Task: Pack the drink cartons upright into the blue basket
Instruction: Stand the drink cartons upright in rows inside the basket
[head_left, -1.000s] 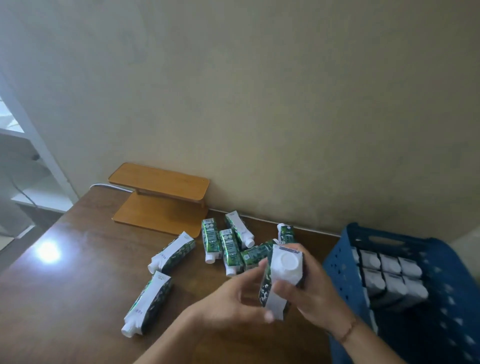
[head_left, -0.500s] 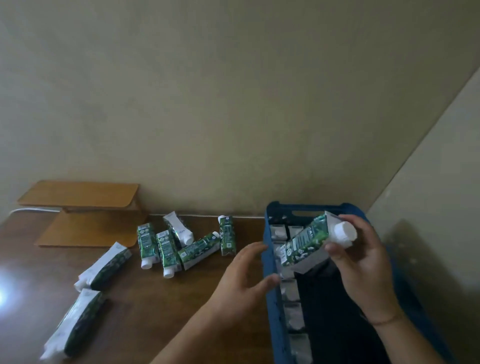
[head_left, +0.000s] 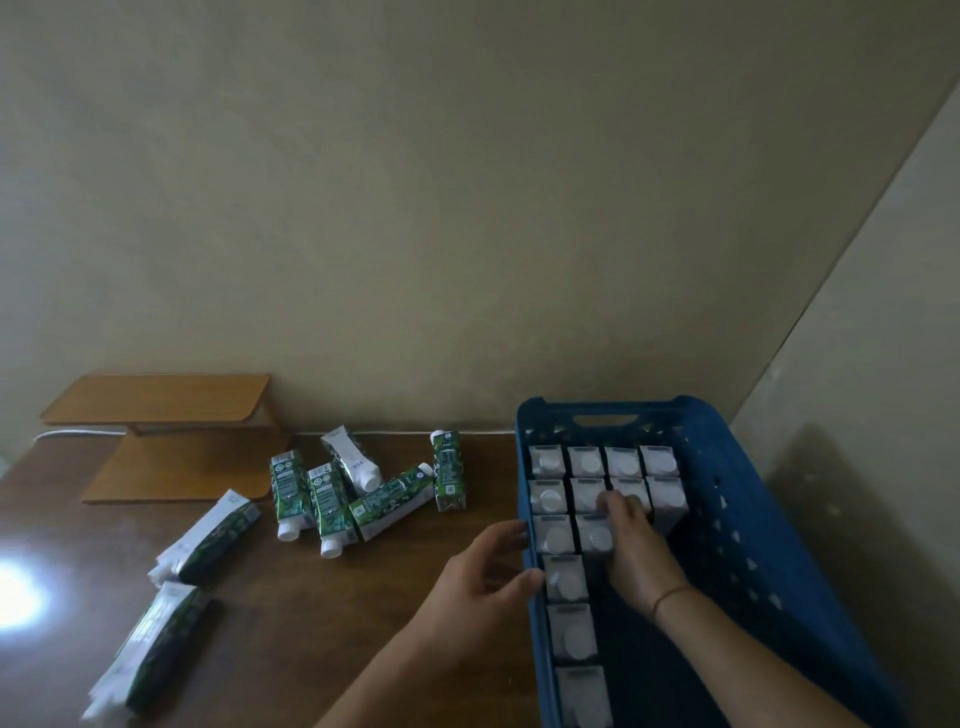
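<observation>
Now the right hand (head_left: 631, 545) is down inside the blue basket (head_left: 753, 519), fingers curled over the top of an upright carton (head_left: 597, 535) in the third row from the far end, second column. Packed cartons (head_left: 605, 462) stand upright with white caps up: four across the far wall, a second row behind them, then a single column running along the left wall toward the camera. The right and near part of the basket floor is dark, open room. The left hand (head_left: 483, 577) sits at the basket's left rim, fingers loosely spread and relaxed, tips touching the blue edge, gripping nothing. Over on the brown desk (head_left: 311, 623), loose cartons (head_left: 332, 499) lie on their sides in a cluster near the back wall, with one (head_left: 448, 470) just beside the basket's far left corner. Two more cartons (head_left: 208, 535) lie well apart from that cluster, toward the desk's left edge, beside a bright glare. A wooden stand (head_left: 156, 431) sits at the back left corner against the wall.
</observation>
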